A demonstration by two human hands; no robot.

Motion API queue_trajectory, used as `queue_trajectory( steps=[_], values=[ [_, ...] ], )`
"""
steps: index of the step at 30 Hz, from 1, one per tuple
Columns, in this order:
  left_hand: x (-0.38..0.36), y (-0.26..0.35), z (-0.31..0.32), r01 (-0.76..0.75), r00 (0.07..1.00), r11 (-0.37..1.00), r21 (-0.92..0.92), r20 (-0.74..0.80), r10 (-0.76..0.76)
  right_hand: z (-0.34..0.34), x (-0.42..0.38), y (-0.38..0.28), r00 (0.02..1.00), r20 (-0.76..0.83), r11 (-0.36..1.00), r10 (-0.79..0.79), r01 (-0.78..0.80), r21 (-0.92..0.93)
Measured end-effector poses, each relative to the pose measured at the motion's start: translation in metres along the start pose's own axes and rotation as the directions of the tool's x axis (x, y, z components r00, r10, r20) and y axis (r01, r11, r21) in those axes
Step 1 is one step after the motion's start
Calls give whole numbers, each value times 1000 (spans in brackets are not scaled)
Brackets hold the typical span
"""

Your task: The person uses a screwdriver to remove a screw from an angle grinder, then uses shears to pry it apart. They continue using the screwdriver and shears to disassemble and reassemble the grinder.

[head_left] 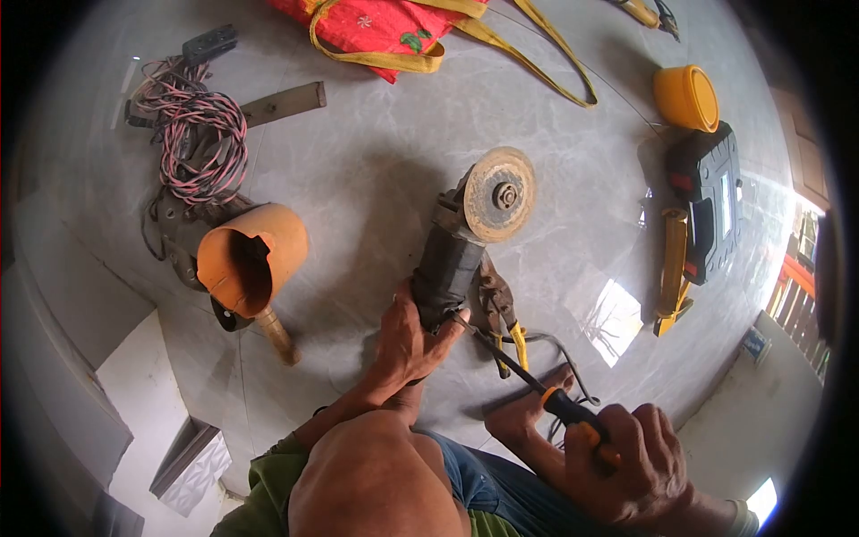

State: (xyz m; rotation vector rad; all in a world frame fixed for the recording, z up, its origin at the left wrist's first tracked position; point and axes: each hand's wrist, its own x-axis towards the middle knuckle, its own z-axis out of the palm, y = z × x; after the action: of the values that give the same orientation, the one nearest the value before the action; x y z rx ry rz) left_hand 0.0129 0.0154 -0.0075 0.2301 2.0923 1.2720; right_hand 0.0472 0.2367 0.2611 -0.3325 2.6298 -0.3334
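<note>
My left hand is wrapped round the lower end of a black angle grinder, which points away from me with its worn round disc at the top. In my right hand is a screwdriver with a black and orange handle. Its long shaft reaches up and left, and the tip meets the grinder's rear end beside my left thumb. Just right of the grinder, pliers with yellow and black handles lie on the floor. A dark cable curves past them.
An orange cylinder and a pink and black cable bundle are on the left. At the top is a red bag with yellow straps. A yellow tub and a black case stand right. My bare foot is near the pliers.
</note>
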Motion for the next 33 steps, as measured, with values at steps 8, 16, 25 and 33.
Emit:
queue_trajectory(
  steps=[8,16,25,33],
  values=[
    [-2,2,0,-37,999,996,87,0,37,10,-15,9,994,64,975,93,-104,197],
    [-2,-3,-2,20,999,999,32,50,-21,22,-20,6,915,109,817,388,-396,419],
    [-4,-4,1,-11,999,995,101,47,6,25,-24,-8,789,197,607,581,-582,541],
    [-5,-6,1,27,998,995,91,53,-32,12,-19,7,993,81,996,85,-87,15]
  ],
)
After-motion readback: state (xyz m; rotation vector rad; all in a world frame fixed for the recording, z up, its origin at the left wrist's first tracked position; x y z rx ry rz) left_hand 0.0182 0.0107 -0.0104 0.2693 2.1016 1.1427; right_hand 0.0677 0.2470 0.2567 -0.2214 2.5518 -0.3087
